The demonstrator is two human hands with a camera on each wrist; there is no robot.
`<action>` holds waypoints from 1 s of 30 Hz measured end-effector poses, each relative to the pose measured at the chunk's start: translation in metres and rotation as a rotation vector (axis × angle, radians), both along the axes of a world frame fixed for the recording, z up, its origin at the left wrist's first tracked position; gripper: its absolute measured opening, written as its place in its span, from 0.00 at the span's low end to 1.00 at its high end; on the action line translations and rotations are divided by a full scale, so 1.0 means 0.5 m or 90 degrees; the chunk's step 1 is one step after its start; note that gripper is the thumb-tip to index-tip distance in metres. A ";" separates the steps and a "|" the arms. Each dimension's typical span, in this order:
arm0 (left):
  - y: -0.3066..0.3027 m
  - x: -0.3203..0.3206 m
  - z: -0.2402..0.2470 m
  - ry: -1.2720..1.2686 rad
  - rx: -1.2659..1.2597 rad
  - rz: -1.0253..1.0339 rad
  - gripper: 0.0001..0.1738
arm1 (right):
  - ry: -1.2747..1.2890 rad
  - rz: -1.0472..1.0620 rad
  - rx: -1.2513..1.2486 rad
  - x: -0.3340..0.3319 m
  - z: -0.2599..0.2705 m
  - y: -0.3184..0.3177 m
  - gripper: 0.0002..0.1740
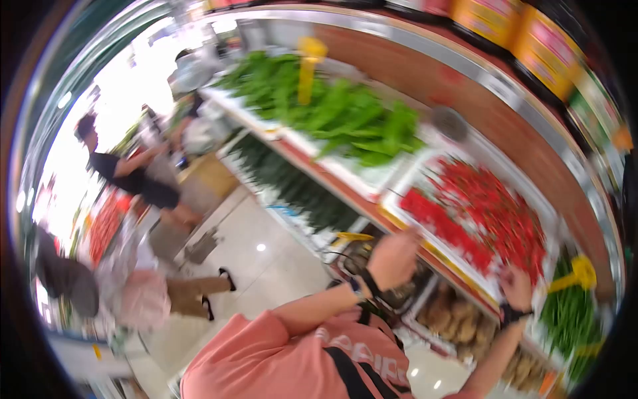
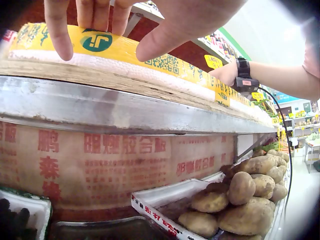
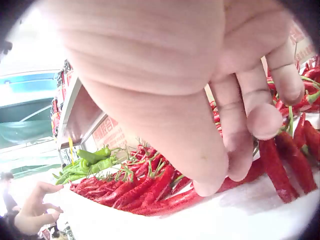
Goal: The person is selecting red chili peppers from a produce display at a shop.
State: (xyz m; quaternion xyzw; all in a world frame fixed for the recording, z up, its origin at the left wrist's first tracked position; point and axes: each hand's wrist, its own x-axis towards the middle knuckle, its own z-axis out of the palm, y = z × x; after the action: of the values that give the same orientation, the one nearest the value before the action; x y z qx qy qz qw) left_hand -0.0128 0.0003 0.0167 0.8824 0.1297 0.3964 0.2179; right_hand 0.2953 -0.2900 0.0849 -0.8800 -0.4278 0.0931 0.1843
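Observation:
My right hand (image 1: 517,286) is down at the front of a white foam tray (image 1: 465,265) of red chili peppers (image 1: 488,206). In the right wrist view its thumb and forefinger tips come close together over a long red chili (image 3: 252,172), and the other fingers bend above more chilies. Whether they pinch it I cannot tell. My left hand (image 1: 392,259) hovers at the tray's front edge. The left wrist view shows its fingers loosely bent over the yellow-taped edge (image 2: 120,50), with nothing between them. It also appears at the right wrist view's lower left (image 3: 37,207).
Leafy green vegetables (image 1: 345,113) lie left of the chilies, and long green vegetables (image 1: 568,306) to the right. Potatoes (image 2: 250,195) sit in a box below the metal shelf edge (image 2: 125,107). Bottles (image 1: 548,46) line the shelf above. Several people (image 1: 136,166) stand at the left.

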 end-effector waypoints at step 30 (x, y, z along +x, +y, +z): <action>-0.009 -0.008 -0.018 0.067 -0.012 -0.018 0.35 | 0.033 0.128 0.091 -0.058 0.096 0.171 0.07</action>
State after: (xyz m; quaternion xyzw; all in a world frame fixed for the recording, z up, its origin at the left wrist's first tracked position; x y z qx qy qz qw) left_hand -0.0168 -0.0042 0.0079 0.9017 0.1325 0.3449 0.2247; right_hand 0.2661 -0.2044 0.1330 -0.8144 -0.5147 0.1031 0.2474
